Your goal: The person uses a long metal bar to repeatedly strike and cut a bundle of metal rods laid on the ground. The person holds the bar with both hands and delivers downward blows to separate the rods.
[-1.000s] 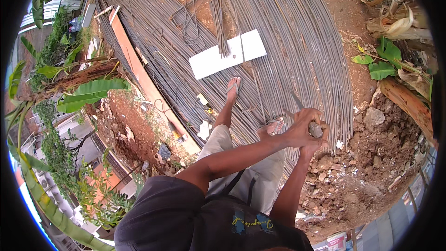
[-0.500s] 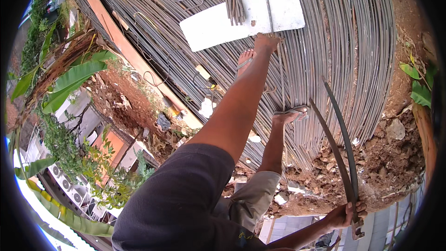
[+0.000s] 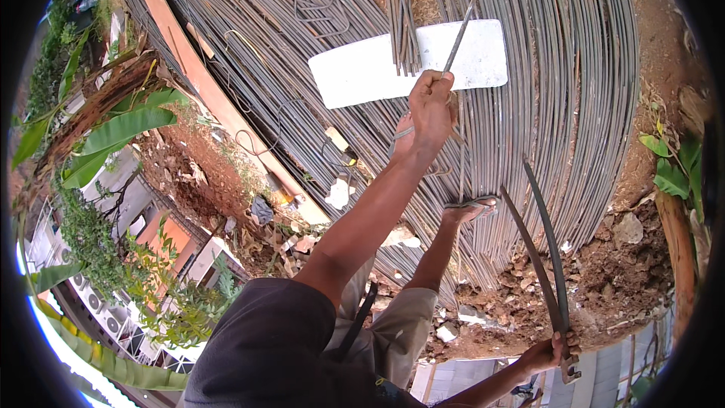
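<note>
My left hand [image 3: 432,109] is closed round a thin steel reinforcing rod [image 3: 462,30], which slants up and right over a white board [image 3: 351,78]. The rod's far end shows near the top of the picture. At the lower right my right hand [image 3: 553,352] grips two long, dark, curved metal bars [image 3: 557,264] near their notched end; whether they are joined is hidden by my fingers. A small bundle of rods [image 3: 404,34] rests with its near ends on the white board. My sandalled feet [image 3: 472,208] stand on a wide layer of long steel rods [image 3: 559,98].
A wooden plank [image 3: 177,49] edges the rods on the left. Bent wire loops [image 3: 313,0] lie at the top, and a yellow-handled tool [image 3: 283,195] lies by the plank. Rubble and soil [image 3: 604,272] border the right, near a banana trunk [image 3: 674,245].
My left hand has lifted toward me with the rod, which now tilts to the right. The right hand and its bars have shifted slightly left.
</note>
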`<state>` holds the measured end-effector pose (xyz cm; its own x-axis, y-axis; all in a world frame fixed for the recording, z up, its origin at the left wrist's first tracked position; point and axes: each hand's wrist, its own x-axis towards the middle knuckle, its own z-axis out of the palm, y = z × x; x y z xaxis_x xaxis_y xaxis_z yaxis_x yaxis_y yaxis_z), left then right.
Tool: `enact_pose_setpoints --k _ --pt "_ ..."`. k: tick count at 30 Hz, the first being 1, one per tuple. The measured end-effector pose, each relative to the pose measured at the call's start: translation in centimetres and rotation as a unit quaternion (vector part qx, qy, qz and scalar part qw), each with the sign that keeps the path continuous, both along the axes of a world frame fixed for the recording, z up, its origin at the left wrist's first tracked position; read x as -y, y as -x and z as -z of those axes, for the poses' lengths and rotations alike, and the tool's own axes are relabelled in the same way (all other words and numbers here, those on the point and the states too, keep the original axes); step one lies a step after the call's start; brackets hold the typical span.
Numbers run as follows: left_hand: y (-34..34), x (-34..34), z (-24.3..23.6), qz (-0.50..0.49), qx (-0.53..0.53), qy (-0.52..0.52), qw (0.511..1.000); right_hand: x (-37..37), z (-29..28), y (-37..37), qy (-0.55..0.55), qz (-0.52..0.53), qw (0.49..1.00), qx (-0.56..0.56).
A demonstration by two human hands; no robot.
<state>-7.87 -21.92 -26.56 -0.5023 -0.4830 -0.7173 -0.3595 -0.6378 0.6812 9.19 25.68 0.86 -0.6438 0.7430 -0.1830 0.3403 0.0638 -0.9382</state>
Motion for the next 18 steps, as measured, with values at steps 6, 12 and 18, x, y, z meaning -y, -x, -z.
enact_pose_setpoints --k 6,12,18 --pt "-2.1 15.1 -4.9 0.017 -0.121 0.103 0.987 1.0 0.4 0.9 -0.032 -0.008 0.998 0.045" --pt "-5.6 36.1 7.8 -0.101 0.136 0.414 0.894 -2.0 0.6 0.3 0.012 -0.047 0.999 0.017" --pt "-1.1 27.9 14.1 0.097 0.189 0.411 0.886 -1.2 0.1 0.6 0.008 0.022 1.0 0.015"
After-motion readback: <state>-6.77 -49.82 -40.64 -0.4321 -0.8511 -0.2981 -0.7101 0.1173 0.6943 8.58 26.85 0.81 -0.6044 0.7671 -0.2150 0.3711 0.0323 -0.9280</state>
